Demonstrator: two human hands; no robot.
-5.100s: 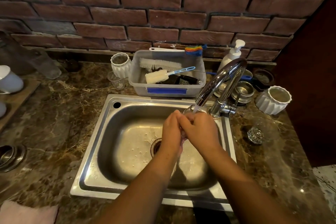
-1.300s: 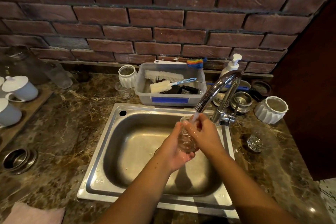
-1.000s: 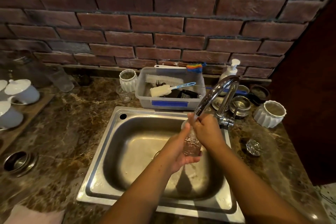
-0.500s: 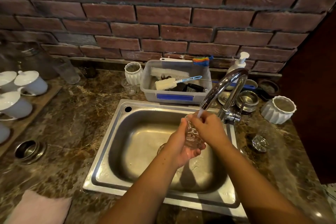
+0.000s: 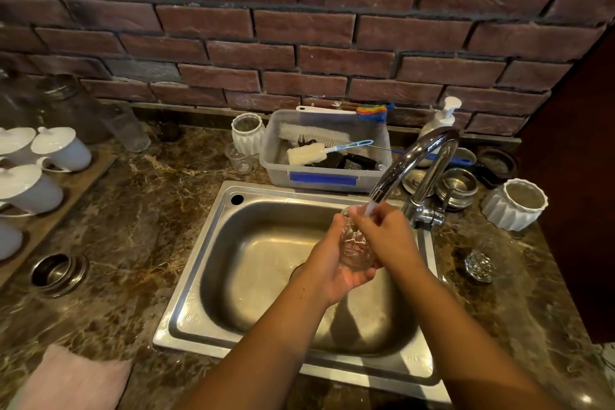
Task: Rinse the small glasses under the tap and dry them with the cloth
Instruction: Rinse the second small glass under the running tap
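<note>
A small cut-pattern glass [image 5: 354, 248] stands upright under the running tap [image 5: 412, 163], above the steel sink [image 5: 206, 276]. My left hand [image 5: 332, 268] cups it from below and the left. My right hand [image 5: 386, 236] grips its rim and right side, fingers at the mouth where the water stream lands. A second small patterned glass [image 5: 479, 266] rests on the counter right of the sink. Another small clear glass [image 5: 239, 158] stands behind the sink's left corner. A pink cloth [image 5: 71, 379] lies at the counter's near left edge.
A plastic tub [image 5: 324, 176] of brushes sits behind the sink, with a soap pump [image 5: 441, 118] and steel bowls [image 5: 457, 185] by the tap. White ribbed pots [image 5: 514, 203] [image 5: 248, 131] stand on either side. Lidded white cups [image 5: 60, 148] fill a wooden tray at left; a steel ring [image 5: 58, 273] lies near it.
The glass has stayed under the stream between both hands, with the right fingers shifting around its rim. The view has drifted slightly; nothing on the counter moved.
</note>
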